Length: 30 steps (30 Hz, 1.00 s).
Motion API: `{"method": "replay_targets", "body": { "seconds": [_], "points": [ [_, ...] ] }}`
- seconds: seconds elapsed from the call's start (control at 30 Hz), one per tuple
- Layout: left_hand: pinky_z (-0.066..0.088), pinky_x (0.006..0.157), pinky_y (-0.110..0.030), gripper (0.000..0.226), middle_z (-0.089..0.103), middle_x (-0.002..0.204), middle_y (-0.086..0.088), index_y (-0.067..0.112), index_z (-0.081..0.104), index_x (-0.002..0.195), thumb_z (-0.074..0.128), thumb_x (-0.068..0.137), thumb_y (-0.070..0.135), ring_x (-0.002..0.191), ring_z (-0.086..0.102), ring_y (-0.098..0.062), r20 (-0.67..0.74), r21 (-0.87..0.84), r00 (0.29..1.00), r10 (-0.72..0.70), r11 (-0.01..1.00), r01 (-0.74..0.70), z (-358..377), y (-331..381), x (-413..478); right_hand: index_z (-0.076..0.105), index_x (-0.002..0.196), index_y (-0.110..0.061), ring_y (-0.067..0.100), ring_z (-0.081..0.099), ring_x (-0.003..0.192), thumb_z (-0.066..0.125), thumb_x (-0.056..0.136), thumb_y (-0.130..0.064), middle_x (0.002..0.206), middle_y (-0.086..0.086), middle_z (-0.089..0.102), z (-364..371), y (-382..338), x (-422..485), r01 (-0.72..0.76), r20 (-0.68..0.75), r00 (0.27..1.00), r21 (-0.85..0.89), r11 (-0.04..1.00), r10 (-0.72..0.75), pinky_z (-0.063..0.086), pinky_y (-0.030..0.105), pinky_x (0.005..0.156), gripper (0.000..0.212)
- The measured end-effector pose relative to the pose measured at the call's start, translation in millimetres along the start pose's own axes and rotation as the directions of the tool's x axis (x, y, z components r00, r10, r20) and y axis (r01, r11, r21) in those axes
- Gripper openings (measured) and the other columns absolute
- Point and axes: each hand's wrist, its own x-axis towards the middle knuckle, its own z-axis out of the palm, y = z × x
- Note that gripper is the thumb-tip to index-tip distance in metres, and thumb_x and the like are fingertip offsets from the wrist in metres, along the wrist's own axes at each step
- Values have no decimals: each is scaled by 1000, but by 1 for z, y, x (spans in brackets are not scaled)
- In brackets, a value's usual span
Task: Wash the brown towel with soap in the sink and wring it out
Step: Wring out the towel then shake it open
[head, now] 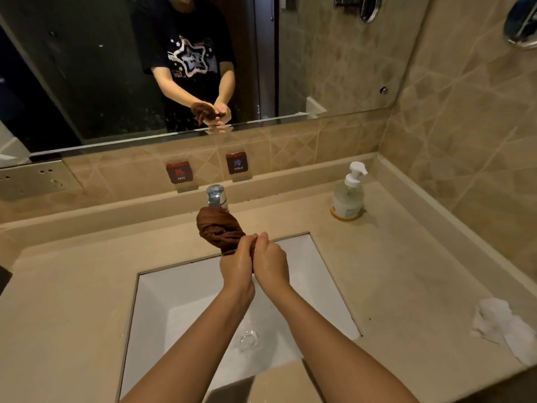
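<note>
The person is standing at a beige countertop (72, 286) and holding both arms out over the white rectangular sink (162, 301). The left hand (236, 266) and the right hand (270, 264) are sitting side by side and touching, each with its fingers curled tightly round the lower end of the brown towel (220, 228). The towel is twisted into a rope-like knot and is sticking out of the fists toward eleven o'clock. It is hanging in the air over the far rim of the sink and partly covering the chrome faucet (216, 196) behind it. Both hands are looking wet and shiny.

Below the forearms, the drain (248, 340) is showing at the bottom of the basin. At two o'clock from the sink, a clear pump bottle of soap (348, 196) is standing upright on the countertop, near the corner of the tiled walls. At four o'clock, a crumpled white tissue (499, 324) is lying near the counter's right edge.

On the backsplash at twelve o'clock, a red tag marked HOT (179, 172) and a tag marked COLD (237, 163) are sitting above the faucet, with the hot one to the left. At ten o'clock, a metal socket plate (35, 178) is showing on the wall. The mirror (87, 82) above is reflecting a dark star-printed T-shirt and the two hands gripping the towel.
</note>
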Motion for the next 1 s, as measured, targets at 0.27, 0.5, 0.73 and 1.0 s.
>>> {"method": "replay_targets", "body": {
  "seconds": [0.27,0.5,0.73,1.0],
  "points": [
    [52,65,-27,11,69,78,-11,-1,68,84,73,77,6,75,66,-21,43,74,999,-33,997,29,-4,-11,15,61,98,-1,21,50,52,23,98,-38,76,13,60,3,12,12,-317,196,934,73,946,298,32,23,39,53],
    [54,61,-27,14,71,80,-6,0,69,88,74,76,7,72,69,-14,283,71,958,-49,997,30,-10,-3,17,58,101,-7,17,43,48,21,99,-41,61,4,47,-2,12,6,-283,202,946,134,950,253,29,21,38,51],
    [55,61,-28,40,66,95,-17,-8,68,100,74,72,20,79,65,-24,445,55,889,-108,994,93,-27,10,20,53,118,-17,23,63,94,18,98,-49,104,9,65,-36,35,1,-86,322,945,82,993,55,52,39,88,51],
    [30,41,-19,44,27,42,3,17,32,54,59,88,7,32,26,-12,488,-12,865,-122,989,146,-34,13,9,43,135,-21,11,46,118,25,98,-46,131,-2,54,-64,-6,9,245,365,907,-49,968,-211,31,25,90,48]
  ]
}}
